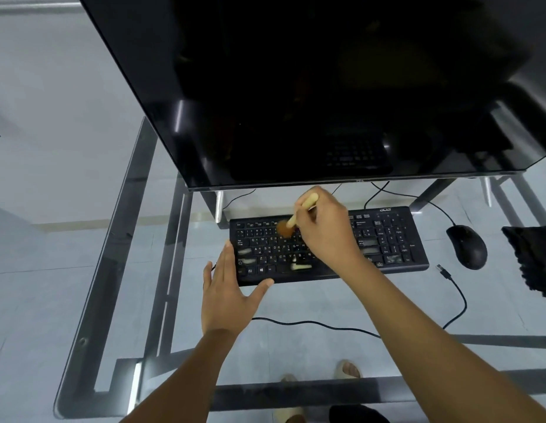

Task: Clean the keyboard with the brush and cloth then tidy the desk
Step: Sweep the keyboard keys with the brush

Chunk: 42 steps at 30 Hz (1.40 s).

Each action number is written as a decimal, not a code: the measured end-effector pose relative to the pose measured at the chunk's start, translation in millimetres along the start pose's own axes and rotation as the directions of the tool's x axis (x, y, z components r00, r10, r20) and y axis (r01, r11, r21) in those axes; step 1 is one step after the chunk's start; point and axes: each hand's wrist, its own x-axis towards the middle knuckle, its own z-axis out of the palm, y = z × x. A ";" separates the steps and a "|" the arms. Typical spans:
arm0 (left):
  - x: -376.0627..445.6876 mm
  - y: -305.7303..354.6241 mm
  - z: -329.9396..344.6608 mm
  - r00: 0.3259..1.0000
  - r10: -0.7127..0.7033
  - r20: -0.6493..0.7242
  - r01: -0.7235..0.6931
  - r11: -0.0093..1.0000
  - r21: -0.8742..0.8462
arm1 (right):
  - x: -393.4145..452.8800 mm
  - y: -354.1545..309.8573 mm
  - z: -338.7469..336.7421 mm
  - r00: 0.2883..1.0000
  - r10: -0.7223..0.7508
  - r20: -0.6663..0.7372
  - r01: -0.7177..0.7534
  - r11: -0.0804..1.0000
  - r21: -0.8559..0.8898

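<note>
A black keyboard [384,239] lies on the glass desk [113,239] below the monitor. My right hand [326,230] grips a small brush [296,215] with a pale wooden handle. Its brown bristles touch the upper left key rows and look blurred. My left hand [227,288] lies flat with straight fingers against the keyboard's front left corner, thumb along the front edge. Pale dusty smudges show on several keys. A dark cloth [534,257] lies at the desk's right edge.
A large dark monitor [296,87] overhangs the back of the desk. A black mouse [467,245] sits right of the keyboard. A loose USB plug [444,271] and its black cable [311,323] run across the glass. Feet in sandals show through the glass below.
</note>
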 end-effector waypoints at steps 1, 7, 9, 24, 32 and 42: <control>0.0 -1.5 0.2 1.000 -0.001 0.003 0.001 1.000 0.004 | 1.0 -0.5 3.8 0.994 -0.035 0.103 0.035 0.999 -0.001; -0.1 -10.4 5.2 0.999 0.026 0.024 -0.026 1.000 0.016 | 14.3 -6.5 16.3 0.989 -0.140 0.045 0.145 0.981 -0.128; 1.6 -10.8 5.5 1.000 0.009 0.026 -0.009 1.000 0.013 | 18.9 -13.4 21.6 0.981 -0.169 0.096 0.174 0.984 -0.046; 2.1 -5.3 0.8 1.000 0.009 0.009 -0.009 1.000 0.001 | 32.4 -29.8 45.4 0.996 -0.070 0.061 0.069 0.997 0.022; 2.8 -5.4 -0.4 1.000 0.019 0.006 -0.019 1.000 0.022 | 31.2 -26.2 43.0 0.998 0.036 0.056 -0.044 0.985 0.165; 4.0 -9.8 -0.6 0.999 0.043 0.009 -0.043 0.998 0.047 | 19.9 -18.8 20.2 0.928 0.228 0.295 -0.324 0.886 0.332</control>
